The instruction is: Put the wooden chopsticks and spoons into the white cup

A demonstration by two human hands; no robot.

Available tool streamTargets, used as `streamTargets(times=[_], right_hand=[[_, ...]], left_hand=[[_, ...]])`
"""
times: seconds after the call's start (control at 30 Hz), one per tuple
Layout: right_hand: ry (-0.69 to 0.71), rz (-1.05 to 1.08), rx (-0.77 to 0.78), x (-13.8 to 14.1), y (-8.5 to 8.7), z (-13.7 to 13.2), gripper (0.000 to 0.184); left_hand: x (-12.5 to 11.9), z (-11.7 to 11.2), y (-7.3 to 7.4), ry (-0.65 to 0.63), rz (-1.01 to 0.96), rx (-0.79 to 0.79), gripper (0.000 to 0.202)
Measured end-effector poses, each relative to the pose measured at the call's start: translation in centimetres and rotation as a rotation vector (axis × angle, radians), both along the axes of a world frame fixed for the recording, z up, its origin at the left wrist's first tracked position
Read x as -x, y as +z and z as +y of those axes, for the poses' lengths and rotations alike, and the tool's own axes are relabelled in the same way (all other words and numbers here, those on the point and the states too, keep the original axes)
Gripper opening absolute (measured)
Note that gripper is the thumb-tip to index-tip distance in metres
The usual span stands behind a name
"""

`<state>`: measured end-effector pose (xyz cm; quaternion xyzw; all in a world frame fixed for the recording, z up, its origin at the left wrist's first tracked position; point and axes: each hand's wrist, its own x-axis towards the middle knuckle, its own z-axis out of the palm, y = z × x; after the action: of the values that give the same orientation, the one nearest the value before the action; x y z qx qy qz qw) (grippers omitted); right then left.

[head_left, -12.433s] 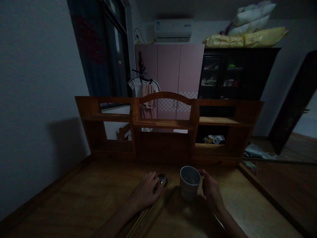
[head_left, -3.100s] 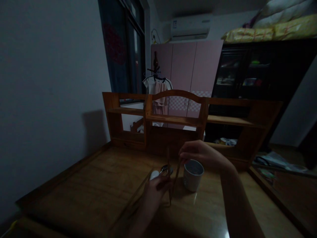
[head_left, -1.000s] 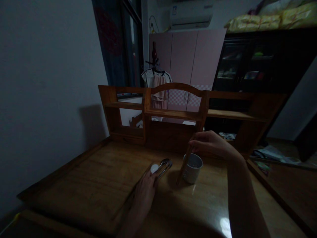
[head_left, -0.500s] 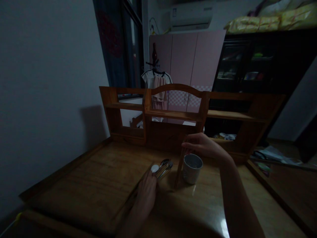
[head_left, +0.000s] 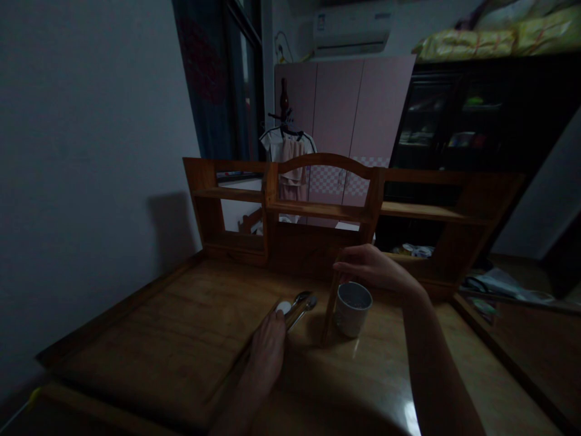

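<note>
Brown chopsticks point(head_left: 330, 312) in right hand point(head_left: 372, 266)

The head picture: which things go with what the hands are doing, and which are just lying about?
Part of the job, it seems:
wooden sticks in the right hand
metal spoons by the left hand
gray cup

Just about:
wooden shelf
hanging clothes
pink wardrobe
air conditioner

At lower centre, the bare left hand point(head_left: 269, 348) partly hides the shiny metal spoons point(head_left: 311, 301); the dim interior of the grey cylindrical metal cup point(head_left: 351, 318) is unreadable. Upper right, the glossy yellow bundle point(head_left: 472, 44) is cut off.
</note>
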<state>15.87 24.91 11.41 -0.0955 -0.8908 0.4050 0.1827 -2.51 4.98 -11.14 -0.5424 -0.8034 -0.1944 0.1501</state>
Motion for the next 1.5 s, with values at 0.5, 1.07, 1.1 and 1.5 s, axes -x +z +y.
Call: streamTargets(times=[0.5, 1.07, 1.1, 1.5], right_hand=[[0.019, -0.007, -0.005, 0.0, -0.1, 0.1, 0.029], [0.039, -0.014, 0.026, -0.1, -0.2, 0.2, 0.028], [0.040, -0.019, 0.030, -0.1, -0.1, 0.1, 0.028], [0.152, 0.005, 0.083, 0.2, 0.6, -1.5, 0.021]], left_hand=[[-0.1, -0.6, 1.3, 0.013, -0.030, -0.118, 0.041], [-1.1, -0.4, 8.4, 0.007, -0.573, -0.252, 0.019], [-1.2, -0.4, 8.8, -0.034, -0.652, -0.311, 0.016], [-3.7, 2.7, 9.5, -0.277, -1.219, -0.669, 0.018]])
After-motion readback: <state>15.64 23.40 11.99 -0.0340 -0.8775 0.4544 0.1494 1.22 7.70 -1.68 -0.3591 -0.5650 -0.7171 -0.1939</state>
